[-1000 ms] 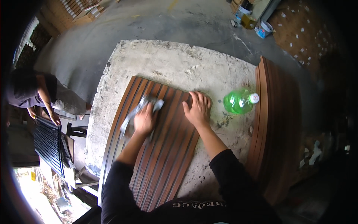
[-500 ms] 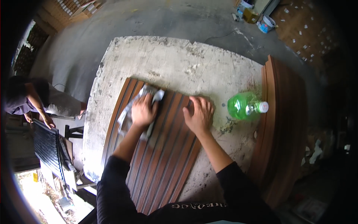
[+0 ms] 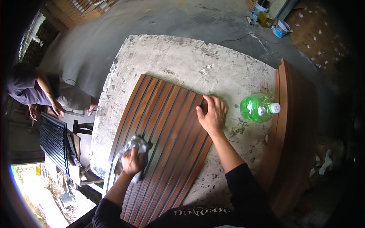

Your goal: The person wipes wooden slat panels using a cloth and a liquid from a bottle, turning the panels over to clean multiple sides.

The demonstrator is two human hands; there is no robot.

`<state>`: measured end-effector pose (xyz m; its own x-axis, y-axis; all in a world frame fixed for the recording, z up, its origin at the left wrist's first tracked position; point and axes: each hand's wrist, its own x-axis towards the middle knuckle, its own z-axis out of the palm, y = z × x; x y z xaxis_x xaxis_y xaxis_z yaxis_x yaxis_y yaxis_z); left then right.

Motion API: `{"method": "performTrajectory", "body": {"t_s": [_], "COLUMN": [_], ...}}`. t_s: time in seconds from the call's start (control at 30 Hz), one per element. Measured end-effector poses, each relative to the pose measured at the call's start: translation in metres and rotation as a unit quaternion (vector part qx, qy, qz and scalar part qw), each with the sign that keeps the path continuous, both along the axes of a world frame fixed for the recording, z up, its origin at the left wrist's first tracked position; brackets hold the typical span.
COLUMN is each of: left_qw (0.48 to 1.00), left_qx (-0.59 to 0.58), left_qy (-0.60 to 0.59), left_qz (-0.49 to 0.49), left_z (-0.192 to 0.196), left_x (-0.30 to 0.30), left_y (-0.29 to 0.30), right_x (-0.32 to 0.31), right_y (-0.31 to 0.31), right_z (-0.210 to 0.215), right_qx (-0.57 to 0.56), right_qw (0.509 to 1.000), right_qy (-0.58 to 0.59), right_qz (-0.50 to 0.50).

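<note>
A brown wooden slatted panel [image 3: 167, 125] with dark grooves lies on a stained whitish table. On its left half, my left hand [image 3: 132, 161] presses a crumpled grey-white cloth [image 3: 138, 142] against the slats, fingers closed on it. My right hand [image 3: 213, 113] rests at the panel's far right corner, thumb on the face and fingers spread over the edge. To the right of that hand, a green translucent bottle [image 3: 254, 108] with a white cap lies on its side.
The table [image 3: 182, 53] has worn, stained patches. Brown wooden boards [image 3: 283, 125] stand along its right side. At the left, another person [image 3: 42, 87] bends over a dark ribbed panel [image 3: 53, 138]. Beyond the table are a bucket [image 3: 280, 29] and a box [image 3: 265, 19] on the floor.
My left hand has drawn the cloth from the panel's far end back toward me. My right hand keeps its place at the corner. The whole view has shifted slightly.
</note>
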<state>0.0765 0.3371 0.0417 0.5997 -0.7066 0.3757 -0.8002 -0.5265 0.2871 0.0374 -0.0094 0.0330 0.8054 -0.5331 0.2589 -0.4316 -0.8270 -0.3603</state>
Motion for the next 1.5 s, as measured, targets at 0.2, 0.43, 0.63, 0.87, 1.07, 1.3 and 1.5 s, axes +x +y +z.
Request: {"method": "performTrajectory", "body": {"t_s": [0.2, 0.43, 0.63, 0.87, 1.07, 1.3, 1.5], "left_qw": [0.982, 0.966, 0.974, 0.981, 0.984, 0.976, 0.931], "left_qx": [0.099, 0.032, 0.1, 0.096, 0.069, 0.044, 0.047], "left_qy": [0.108, 0.083, 0.111, 0.093, 0.066, 0.043, 0.114], "left_qz": [0.121, 0.243, 0.171, 0.142, 0.15, 0.209, 0.345], "left_z": [-0.004, 0.001, -0.014, -0.007, -0.009, -0.02, -0.034], "left_x": [0.056, 0.182, 0.102, 0.101, 0.171, 0.061, -0.135], "left_y": [-0.055, -0.19, -0.086, -0.065, -0.162, -0.05, 0.125], "right_x": [0.002, 0.004, -0.003, 0.004, 0.002, -0.001, -0.017], "right_y": [0.009, 0.018, 0.0, 0.006, 0.013, 0.012, 0.019], "right_z": [-0.001, 0.0, -0.003, 0.0, -0.002, 0.003, 0.008], "right_qx": [-0.014, -0.006, 0.0, 0.008, 0.002, -0.001, -0.018], "right_qw": [1.0, 0.999, 0.999, 0.999, 0.999, 1.0, 0.993], "right_qy": [-0.013, -0.046, -0.042, -0.032, -0.026, 0.01, -0.09], "right_qz": [0.015, 0.027, 0.016, 0.019, 0.019, 0.01, 0.075]}}
